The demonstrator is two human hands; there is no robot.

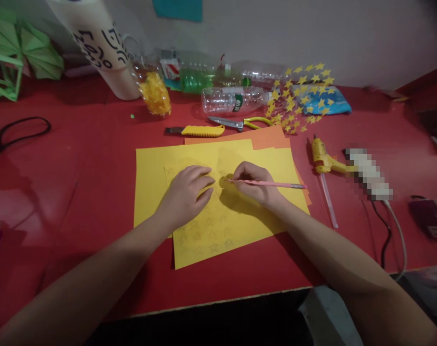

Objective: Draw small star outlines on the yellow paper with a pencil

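Observation:
My right hand is closed round a pink pencil, its tip at the surface of a yellow sheet. Small stars are drawn in pencil in rows on that sheet. My left hand lies on the same sheet with its fingers apart, left of the pencil tip, and holds nothing. More yellow paper and orange paper lie beneath. Part of the drawn stars is hidden by my hands.
Behind the paper are a yellow cutter, scissors, plastic bottles, yellow stars and a tall white tumbler. To the right lie a glue gun, a power strip and cables.

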